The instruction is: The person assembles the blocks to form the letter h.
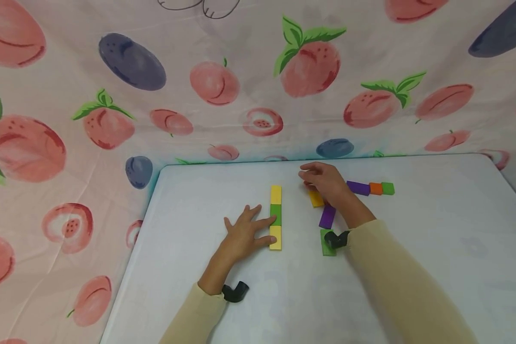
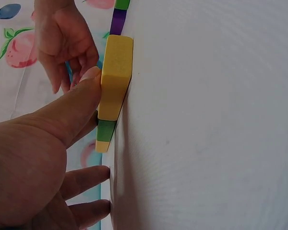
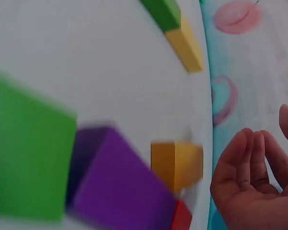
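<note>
My left hand spreads its fingers beside a straight column of three blocks, with thumb and forefinger touching its left side. The column has a near yellow block, a green block in the middle and a far yellow block. In the left wrist view the thumb rests against the near yellow block. My right hand hovers with loosely bent fingers over an orange-yellow block, holding nothing in the right wrist view. A red block shows there, largely hidden behind a purple block.
Below the right hand lie a purple block and a green block, partly covered by a black wrist mount. To its right, a purple block, an orange block and a green block form a row. Fruit-patterned cloth rises behind the white table.
</note>
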A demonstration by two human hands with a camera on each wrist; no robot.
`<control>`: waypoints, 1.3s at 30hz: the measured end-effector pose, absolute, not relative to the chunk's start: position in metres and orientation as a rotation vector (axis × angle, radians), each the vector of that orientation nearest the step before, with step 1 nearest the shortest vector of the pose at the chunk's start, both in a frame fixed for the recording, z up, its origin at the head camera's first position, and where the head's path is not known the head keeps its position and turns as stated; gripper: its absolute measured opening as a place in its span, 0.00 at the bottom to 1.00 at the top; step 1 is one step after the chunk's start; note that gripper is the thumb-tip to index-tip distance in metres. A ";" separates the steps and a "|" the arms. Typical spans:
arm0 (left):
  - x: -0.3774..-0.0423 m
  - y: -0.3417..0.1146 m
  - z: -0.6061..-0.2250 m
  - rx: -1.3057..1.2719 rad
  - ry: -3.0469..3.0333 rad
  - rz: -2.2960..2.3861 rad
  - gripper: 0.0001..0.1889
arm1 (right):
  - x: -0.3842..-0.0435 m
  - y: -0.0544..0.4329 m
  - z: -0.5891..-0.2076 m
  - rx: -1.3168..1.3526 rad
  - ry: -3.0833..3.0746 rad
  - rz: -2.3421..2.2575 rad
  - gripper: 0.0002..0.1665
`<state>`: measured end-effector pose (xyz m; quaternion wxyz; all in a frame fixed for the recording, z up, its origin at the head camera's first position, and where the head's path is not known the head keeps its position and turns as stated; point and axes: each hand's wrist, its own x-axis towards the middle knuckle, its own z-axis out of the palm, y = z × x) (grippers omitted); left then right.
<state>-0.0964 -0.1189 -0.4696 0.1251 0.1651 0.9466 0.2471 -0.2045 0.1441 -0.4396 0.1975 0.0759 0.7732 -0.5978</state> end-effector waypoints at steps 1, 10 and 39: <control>-0.096 -0.119 -0.470 0.480 2.758 0.722 0.31 | -0.205 0.149 -0.438 0.217 2.218 -1.626 0.28; -0.096 -0.120 -0.470 0.483 2.761 0.717 0.30 | -0.204 0.178 -0.438 0.010 2.561 -1.140 0.27; -0.096 -0.119 -0.470 0.485 2.754 0.722 0.30 | -0.207 0.191 -0.454 -0.227 2.574 -0.839 0.31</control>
